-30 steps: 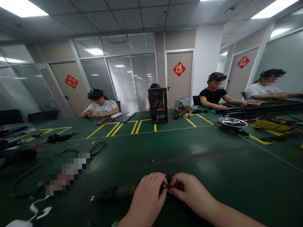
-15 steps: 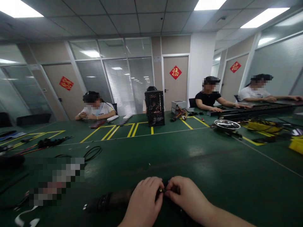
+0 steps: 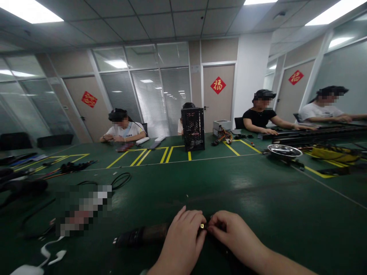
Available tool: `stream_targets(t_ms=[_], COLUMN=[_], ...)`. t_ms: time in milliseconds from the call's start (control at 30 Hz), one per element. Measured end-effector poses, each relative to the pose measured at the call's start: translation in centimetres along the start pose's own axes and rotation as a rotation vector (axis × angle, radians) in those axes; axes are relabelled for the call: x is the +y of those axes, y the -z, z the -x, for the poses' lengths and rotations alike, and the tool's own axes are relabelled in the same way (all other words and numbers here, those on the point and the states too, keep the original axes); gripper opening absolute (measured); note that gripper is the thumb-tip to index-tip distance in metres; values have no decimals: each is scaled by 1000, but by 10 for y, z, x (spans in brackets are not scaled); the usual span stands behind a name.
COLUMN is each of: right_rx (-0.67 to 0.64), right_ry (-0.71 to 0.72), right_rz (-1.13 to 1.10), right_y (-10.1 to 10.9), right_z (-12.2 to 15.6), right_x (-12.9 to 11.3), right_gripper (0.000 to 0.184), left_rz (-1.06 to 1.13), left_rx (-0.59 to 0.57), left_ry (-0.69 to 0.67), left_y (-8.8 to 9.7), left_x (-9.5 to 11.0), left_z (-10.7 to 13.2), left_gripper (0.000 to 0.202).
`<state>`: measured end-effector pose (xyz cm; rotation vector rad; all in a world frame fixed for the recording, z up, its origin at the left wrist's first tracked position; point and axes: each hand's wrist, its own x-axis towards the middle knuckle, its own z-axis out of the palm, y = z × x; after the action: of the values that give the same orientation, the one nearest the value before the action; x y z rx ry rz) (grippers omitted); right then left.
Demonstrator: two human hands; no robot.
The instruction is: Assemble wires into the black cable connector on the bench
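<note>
My left hand [image 3: 183, 238] and my right hand [image 3: 233, 233] meet low in the view, their fingertips pinching a small metal connector [image 3: 202, 226] from both sides. The connector sits at the end of a thick dark cable [image 3: 142, 235], which has a black sleeved section and a brownish stretch. This cable lies on the table to the left of my left hand. Past my right hand, its continuation is hidden in the dark below my fingers.
The green work table [image 3: 252, 191] has yellow tape lines. A coiled black cable [image 3: 122, 181] lies to the left beside a pixelated patch [image 3: 83, 208]. Farther off stand a black mesh computer case [image 3: 193, 129], a steel bowl [image 3: 284, 151], and several seated co-workers.
The head view has shifted slightly. My hands stay together on the connector, and its metal end shows a little more clearly between them.
</note>
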<state>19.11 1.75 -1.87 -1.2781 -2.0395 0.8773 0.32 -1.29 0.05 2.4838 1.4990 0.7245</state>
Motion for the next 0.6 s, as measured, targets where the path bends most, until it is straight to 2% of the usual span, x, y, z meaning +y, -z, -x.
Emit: stream_targets(t_ms=[267,433,600], right_rx=[-5,0,-6], right_ry=[6,8,9], right_rz=[4,1,-2], right_y=[2,1,1], right_z=[1,1,1], right_x=[0,2,1], right_gripper=[9,9,8], left_rz=[-19,0,9], left_rx=[35,23,40], left_ry=[-27,-8,-17], left_y=[4,2,-2], left_x=[2,0,-1], left_z=[1,2,2], left_gripper=[14,22,20])
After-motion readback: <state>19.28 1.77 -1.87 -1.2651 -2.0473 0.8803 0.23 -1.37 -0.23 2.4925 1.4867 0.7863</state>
